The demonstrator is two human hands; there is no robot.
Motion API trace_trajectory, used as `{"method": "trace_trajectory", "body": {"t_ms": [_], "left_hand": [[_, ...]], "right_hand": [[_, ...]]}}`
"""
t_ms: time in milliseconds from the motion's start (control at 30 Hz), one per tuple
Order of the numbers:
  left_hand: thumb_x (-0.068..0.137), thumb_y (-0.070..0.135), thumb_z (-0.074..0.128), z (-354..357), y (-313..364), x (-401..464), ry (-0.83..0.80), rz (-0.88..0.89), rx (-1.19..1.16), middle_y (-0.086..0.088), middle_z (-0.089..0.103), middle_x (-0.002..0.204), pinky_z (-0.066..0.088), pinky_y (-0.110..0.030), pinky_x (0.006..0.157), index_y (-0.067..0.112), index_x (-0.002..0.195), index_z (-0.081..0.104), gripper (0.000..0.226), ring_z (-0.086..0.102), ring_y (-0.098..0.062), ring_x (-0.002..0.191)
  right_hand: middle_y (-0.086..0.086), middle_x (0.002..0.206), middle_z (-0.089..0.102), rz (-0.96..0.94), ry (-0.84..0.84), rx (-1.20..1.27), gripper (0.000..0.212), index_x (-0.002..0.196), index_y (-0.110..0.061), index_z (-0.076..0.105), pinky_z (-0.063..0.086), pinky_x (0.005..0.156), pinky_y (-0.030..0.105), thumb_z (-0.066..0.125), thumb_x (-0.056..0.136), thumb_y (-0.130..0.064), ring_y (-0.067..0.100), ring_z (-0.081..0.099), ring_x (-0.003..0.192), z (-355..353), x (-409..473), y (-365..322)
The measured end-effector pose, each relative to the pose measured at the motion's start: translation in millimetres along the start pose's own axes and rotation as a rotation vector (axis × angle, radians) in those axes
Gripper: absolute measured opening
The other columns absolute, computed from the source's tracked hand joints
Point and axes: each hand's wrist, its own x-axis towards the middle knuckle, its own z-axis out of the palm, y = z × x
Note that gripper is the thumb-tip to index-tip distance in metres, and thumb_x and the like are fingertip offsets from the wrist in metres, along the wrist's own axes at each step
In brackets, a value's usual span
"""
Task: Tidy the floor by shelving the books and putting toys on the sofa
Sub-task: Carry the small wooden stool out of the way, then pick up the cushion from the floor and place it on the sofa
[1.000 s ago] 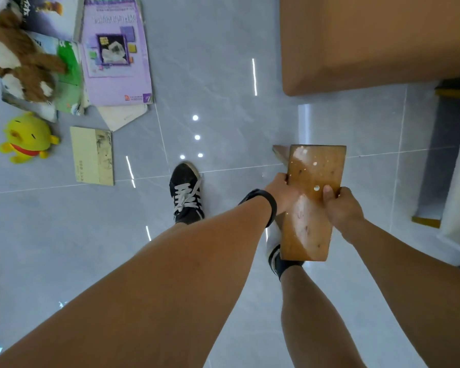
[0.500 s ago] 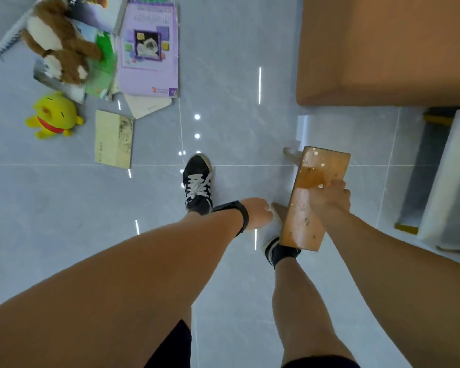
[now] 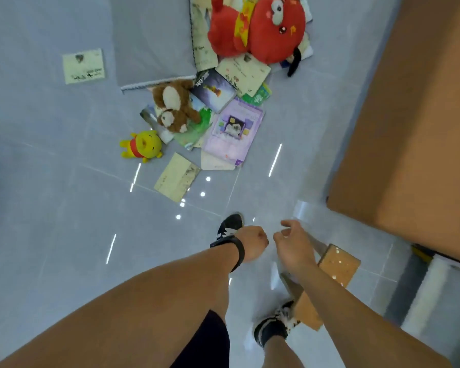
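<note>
Books and soft toys lie in a heap on the grey tile floor ahead of me. A big red plush (image 3: 258, 27) sits at the top, a brown plush (image 3: 174, 107) on the books, and a yellow plush (image 3: 142, 147) beside them. A purple book (image 3: 234, 131) and a beige book (image 3: 177, 176) lie nearest, and another beige book (image 3: 83, 65) lies apart at the far left. My left hand (image 3: 251, 243) is curled into a fist and holds nothing. My right hand (image 3: 292, 243) hangs beside it with loosely bent fingers, empty. The orange sofa (image 3: 414, 128) fills the right side.
A small wooden stool (image 3: 339, 264) stands on the floor under my right forearm, by my right shoe (image 3: 272, 326). My left shoe (image 3: 230, 225) is just ahead of my left hand. A large grey pad (image 3: 154, 38) lies beyond the heap.
Both hands have let go of the wooden stool, which now rests on the floor. My view has swung up toward the heap, bringing the red plush into sight.
</note>
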Motion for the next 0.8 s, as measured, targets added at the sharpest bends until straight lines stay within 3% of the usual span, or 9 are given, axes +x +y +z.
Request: {"method": "trace_trajectory", "body": {"t_ms": [133, 233, 333, 367, 467, 600, 700, 800], "left_hand": [[0.098, 0.028, 0.045, -68.0, -26.1, -42.7, 0.153, -0.042, -0.284, -0.012, 0.068, 0.112, 0.053, -0.040, 0.093, 0.010, 0.108, 0.065, 0.029, 0.065, -0.030, 0.103], [0.101, 0.026, 0.045, -118.3, -32.2, -87.9, 0.279, -0.047, -0.537, -0.008, 0.069, 0.110, 0.055, -0.033, 0.087, 0.010, 0.114, 0.064, 0.029, 0.065, -0.025, 0.097], [0.104, 0.024, 0.043, -154.7, -22.8, -129.1, 0.325, -0.091, -0.690, -0.008, 0.067, 0.105, 0.047, -0.020, 0.056, 0.008, 0.118, 0.062, 0.029, 0.059, -0.017, 0.075], [0.104, 0.023, 0.042, -161.0, -19.7, -133.7, 0.323, -0.101, -0.705, -0.009, 0.066, 0.104, 0.044, -0.019, 0.053, 0.007, 0.119, 0.061, 0.029, 0.057, -0.016, 0.072], [0.104, 0.024, 0.042, -179.2, 2.8, -146.0, 0.301, -0.105, -0.687, -0.011, 0.066, 0.108, 0.044, -0.023, 0.058, 0.005, 0.121, 0.061, 0.032, 0.056, -0.020, 0.074], [0.103, 0.030, 0.044, -205.2, 43.2, -146.1, 0.256, -0.058, -0.724, -0.005, 0.066, 0.108, 0.046, -0.026, 0.065, 0.012, 0.121, 0.061, 0.031, 0.060, -0.017, 0.075], [0.103, 0.032, 0.043, -236.7, 63.8, -133.5, 0.292, -0.035, -0.690, -0.004, 0.067, 0.109, 0.047, -0.025, 0.065, 0.013, 0.118, 0.062, 0.031, 0.062, -0.016, 0.076], [0.104, 0.027, 0.042, -280.1, 79.8, -114.1, 0.404, -0.036, -0.692, -0.005, 0.066, 0.105, 0.044, -0.018, 0.056, 0.009, 0.119, 0.062, 0.031, 0.060, -0.018, 0.077]], "right_hand": [[0.003, 0.118, 0.057, -0.132, -0.063, -0.061, 0.037, 0.136, -0.018, 0.051, 0.039, 0.085, 0.027, 0.054, 0.099, -0.020, 0.017, 0.055, 0.100, 0.0, -15.9, -95.5], [0.000, 0.116, 0.057, -0.218, -0.090, -0.063, 0.036, 0.136, -0.019, 0.052, 0.040, 0.085, 0.027, 0.051, 0.100, -0.019, 0.017, 0.056, 0.100, -10.1, -45.1, -161.5], [-0.004, 0.117, 0.056, -0.287, -0.140, -0.083, 0.034, 0.135, -0.023, 0.051, 0.044, 0.087, 0.029, 0.050, 0.102, -0.022, 0.015, 0.058, 0.103, -30.6, -77.5, -207.2], [-0.004, 0.117, 0.057, -0.303, -0.152, -0.091, 0.033, 0.135, -0.023, 0.051, 0.047, 0.089, 0.030, 0.050, 0.102, -0.023, 0.015, 0.059, 0.104, -36.5, -83.9, -215.6], [-0.007, 0.111, 0.059, -0.319, -0.164, -0.115, 0.032, 0.134, -0.023, 0.052, 0.051, 0.092, 0.034, 0.049, 0.102, -0.024, 0.017, 0.063, 0.100, -57.2, -90.2, -233.1], [-0.009, 0.102, 0.056, -0.340, -0.176, -0.208, 0.031, 0.132, -0.020, 0.053, 0.044, 0.073, 0.028, 0.050, 0.101, -0.019, 0.010, 0.059, 0.085, -76.6, -64.4, -266.9], [0.003, 0.119, 0.060, -0.370, -0.209, -0.285, 0.032, 0.133, -0.018, 0.053, 0.045, 0.080, 0.031, 0.051, 0.100, -0.019, 0.016, 0.057, 0.092, -85.5, -31.1, -305.8], [0.005, 0.128, 0.058, -0.436, -0.258, -0.379, 0.035, 0.134, -0.018, 0.052, 0.042, 0.083, 0.030, 0.051, 0.100, -0.020, 0.020, 0.057, 0.102, -97.6, 10.2, -349.1]]}}
